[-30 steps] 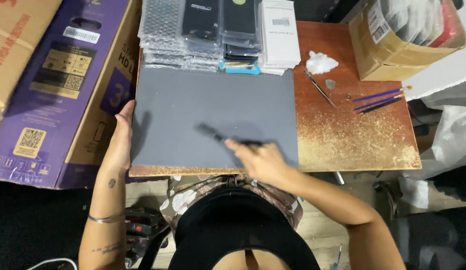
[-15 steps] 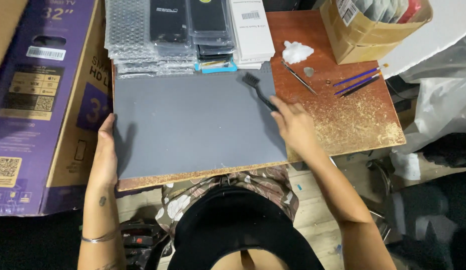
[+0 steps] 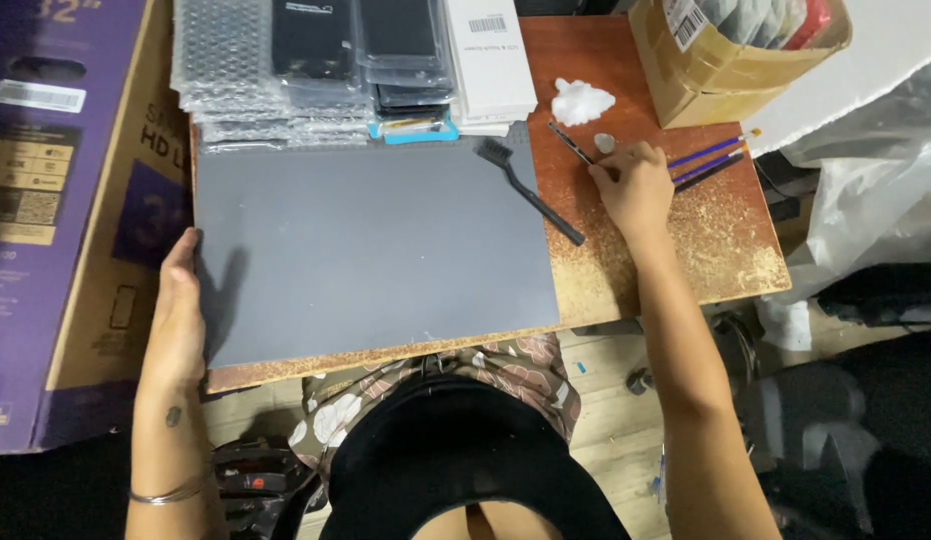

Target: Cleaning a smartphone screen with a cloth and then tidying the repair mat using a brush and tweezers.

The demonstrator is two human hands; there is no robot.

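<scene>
A large grey mat [image 3: 375,245] covers most of the worn wooden table [image 3: 685,250]. My left hand [image 3: 177,310] grips the mat's left edge. A black brush [image 3: 530,190] lies loose across the mat's right edge, bristles pointing away from me. My right hand [image 3: 635,185] rests on the bare table right of the brush. Its curled fingertips are at the near end of a thin dark tool [image 3: 570,143], beside a small round pale piece [image 3: 605,143]. I cannot tell whether the fingers pinch the tool.
Bubble-wrapped packs [image 3: 235,60], dark cases and a white box [image 3: 485,55] line the table's far edge. A cotton wad [image 3: 582,100], blue paintbrushes [image 3: 710,160] and an open cardboard box [image 3: 725,60] are at the right. A big purple carton [image 3: 55,200] stands to the left.
My right hand swept the brush across the mat from the front to the far right, let it go, and moved right to the thin tool. My left hand stayed on the mat's edge.
</scene>
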